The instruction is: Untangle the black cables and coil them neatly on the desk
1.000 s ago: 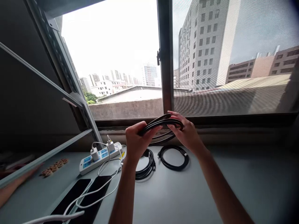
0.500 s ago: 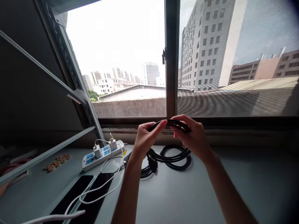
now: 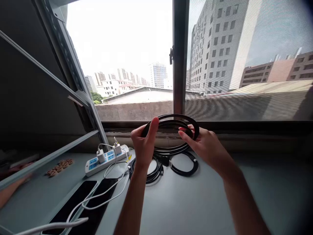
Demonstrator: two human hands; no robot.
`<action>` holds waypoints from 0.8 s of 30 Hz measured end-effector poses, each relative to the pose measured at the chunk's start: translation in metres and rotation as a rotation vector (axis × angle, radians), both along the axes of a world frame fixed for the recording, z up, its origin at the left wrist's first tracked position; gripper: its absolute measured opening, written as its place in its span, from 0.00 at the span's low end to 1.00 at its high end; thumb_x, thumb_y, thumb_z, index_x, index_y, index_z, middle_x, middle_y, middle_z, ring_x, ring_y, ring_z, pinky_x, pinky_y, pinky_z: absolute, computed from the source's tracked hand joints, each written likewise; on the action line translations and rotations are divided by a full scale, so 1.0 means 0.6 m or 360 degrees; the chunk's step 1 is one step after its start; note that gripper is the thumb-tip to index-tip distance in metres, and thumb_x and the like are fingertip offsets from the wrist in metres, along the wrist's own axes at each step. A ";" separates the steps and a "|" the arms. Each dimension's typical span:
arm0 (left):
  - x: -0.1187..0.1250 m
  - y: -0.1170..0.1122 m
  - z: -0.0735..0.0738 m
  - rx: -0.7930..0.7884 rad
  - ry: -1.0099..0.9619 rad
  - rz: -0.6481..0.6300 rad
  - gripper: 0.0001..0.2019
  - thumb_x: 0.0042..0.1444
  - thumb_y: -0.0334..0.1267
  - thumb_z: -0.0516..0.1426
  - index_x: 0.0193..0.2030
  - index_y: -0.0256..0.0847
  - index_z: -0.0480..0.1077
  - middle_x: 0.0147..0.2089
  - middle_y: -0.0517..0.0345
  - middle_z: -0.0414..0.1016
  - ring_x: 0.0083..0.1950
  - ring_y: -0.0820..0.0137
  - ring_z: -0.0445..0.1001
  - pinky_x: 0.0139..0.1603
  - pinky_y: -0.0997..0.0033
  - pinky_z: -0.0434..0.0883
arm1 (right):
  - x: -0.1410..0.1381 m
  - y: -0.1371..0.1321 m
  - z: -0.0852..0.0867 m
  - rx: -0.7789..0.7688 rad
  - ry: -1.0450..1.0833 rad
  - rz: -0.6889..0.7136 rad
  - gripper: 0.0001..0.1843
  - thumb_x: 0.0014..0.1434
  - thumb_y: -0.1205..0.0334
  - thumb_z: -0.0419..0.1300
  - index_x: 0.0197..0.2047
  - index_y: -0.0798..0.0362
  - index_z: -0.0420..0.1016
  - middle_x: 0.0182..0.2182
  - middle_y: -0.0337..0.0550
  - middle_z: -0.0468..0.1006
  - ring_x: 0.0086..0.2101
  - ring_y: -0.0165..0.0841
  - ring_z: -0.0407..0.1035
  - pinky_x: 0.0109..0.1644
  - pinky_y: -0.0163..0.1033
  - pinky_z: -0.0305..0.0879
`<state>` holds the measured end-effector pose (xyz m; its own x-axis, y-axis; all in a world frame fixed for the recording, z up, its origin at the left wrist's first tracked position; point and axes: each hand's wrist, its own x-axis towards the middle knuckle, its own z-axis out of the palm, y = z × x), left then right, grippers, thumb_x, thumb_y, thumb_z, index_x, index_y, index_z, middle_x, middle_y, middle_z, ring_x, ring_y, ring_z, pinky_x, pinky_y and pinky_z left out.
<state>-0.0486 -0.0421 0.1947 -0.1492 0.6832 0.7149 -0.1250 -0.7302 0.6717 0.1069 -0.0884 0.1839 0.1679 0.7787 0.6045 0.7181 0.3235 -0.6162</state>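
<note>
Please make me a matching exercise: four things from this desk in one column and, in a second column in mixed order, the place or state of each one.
Things:
1. black cable loop
2. power strip
3. two phones
4. brown pieces

Places or states:
A. lying flat at the near left, screens dark
B. held up between left hand and right hand
C. scattered at the far left of the desk
D. carrying two white chargers

Pairs: 1-B, 2-D, 3-A, 4-C.

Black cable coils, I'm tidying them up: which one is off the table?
The raised coil, gripped by the left hand and right hand. The left table coil and right table coil lie flat on the table.
</note>
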 end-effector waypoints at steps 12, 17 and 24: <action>-0.005 0.014 0.006 -0.0145 -0.0292 -0.0202 0.31 0.50 0.56 0.57 0.12 0.40 0.45 0.12 0.68 0.42 0.12 0.83 0.43 0.13 0.73 0.37 | -0.006 -0.016 0.010 0.0253 0.0446 0.0503 0.14 0.54 0.50 0.63 0.32 0.54 0.73 0.31 0.40 0.78 0.32 0.34 0.73 0.36 0.35 0.67; -0.018 0.034 0.010 -0.0178 -0.0134 -0.0157 0.30 0.47 0.57 0.58 0.11 0.40 0.48 0.11 0.69 0.45 0.10 0.83 0.45 0.11 0.74 0.39 | -0.015 -0.019 0.010 0.0586 0.0115 -0.0039 0.10 0.50 0.53 0.67 0.28 0.52 0.79 0.26 0.38 0.76 0.27 0.31 0.70 0.32 0.34 0.63; 0.008 0.042 -0.003 0.0003 -0.0276 -0.0335 0.30 0.47 0.59 0.57 0.13 0.41 0.46 0.11 0.70 0.44 0.11 0.83 0.43 0.10 0.74 0.38 | 0.005 -0.007 0.010 0.0420 0.0461 0.0288 0.13 0.51 0.51 0.66 0.29 0.53 0.78 0.24 0.38 0.76 0.26 0.31 0.70 0.29 0.32 0.63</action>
